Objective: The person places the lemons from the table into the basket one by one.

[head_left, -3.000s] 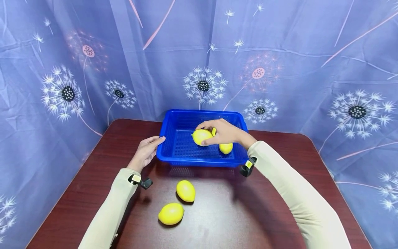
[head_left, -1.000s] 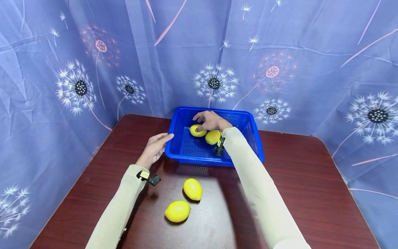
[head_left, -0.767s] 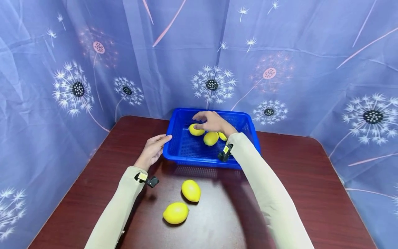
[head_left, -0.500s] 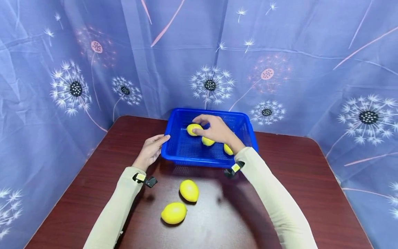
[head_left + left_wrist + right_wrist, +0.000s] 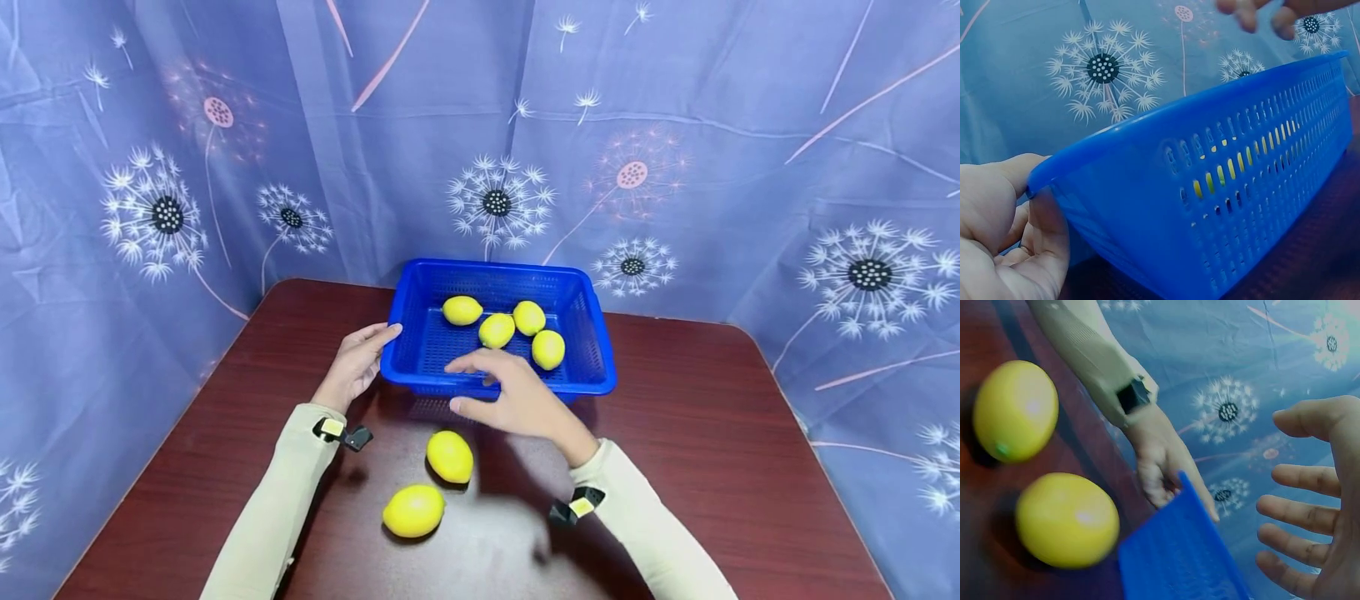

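A blue plastic basket [image 5: 600,350] with slotted walls stands at the back of the table, several lemons [image 5: 462,311] lying inside. My left hand [image 5: 354,367] grips its left rim; the left wrist view shows the thumb over the rim and the fingers [image 5: 1047,231] curled beneath. In front of the basket, my right hand [image 5: 517,400] hovers with spread fingers and nothing in it, overlapping the near rim in the head view. Two more lemons rest on the table near it, one closer to the basket [image 5: 450,457] and one nearer the front [image 5: 414,511].
The dark red-brown wooden table [image 5: 697,417] has rounded far corners. A blue curtain [image 5: 360,167] printed with dandelions hangs close behind the basket and along both sides. Each wrist carries a small black camera, as on the left wrist [image 5: 341,432].
My right hand let go of a lemon at the basket's back left, after shifting lemons about inside, and has drawn back toward the front. The left hand kept its grip on the rim.
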`<state>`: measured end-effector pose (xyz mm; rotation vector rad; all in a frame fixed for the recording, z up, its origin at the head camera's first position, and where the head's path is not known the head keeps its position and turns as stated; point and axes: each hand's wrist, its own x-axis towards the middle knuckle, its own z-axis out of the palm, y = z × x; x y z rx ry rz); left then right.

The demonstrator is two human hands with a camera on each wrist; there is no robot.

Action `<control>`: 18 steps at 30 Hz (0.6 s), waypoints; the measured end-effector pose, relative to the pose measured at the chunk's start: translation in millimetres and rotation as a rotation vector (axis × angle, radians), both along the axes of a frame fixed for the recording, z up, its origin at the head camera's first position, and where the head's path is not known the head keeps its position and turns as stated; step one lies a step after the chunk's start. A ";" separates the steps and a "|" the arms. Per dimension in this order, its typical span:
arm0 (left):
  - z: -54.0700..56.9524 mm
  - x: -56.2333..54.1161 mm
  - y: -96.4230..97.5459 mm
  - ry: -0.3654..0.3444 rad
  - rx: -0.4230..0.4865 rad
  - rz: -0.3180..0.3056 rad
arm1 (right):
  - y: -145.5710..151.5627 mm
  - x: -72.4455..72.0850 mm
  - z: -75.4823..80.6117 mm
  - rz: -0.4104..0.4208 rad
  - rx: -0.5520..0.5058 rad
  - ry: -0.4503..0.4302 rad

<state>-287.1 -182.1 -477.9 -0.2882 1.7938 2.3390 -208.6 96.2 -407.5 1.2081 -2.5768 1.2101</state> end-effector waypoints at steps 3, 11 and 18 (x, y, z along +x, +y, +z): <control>-0.9 -0.8 0.6 0.005 0.015 -0.004 | 1.0 15.0 -11.0 -0.014 0.026 0.024; -3.4 -2.7 -1.0 0.014 0.019 -0.014 | -0.2 45.1 -40.7 -0.048 0.080 0.074; -3.7 -2.1 -0.9 0.015 0.018 -0.025 | -7.5 54.0 -63.9 -0.149 0.057 0.006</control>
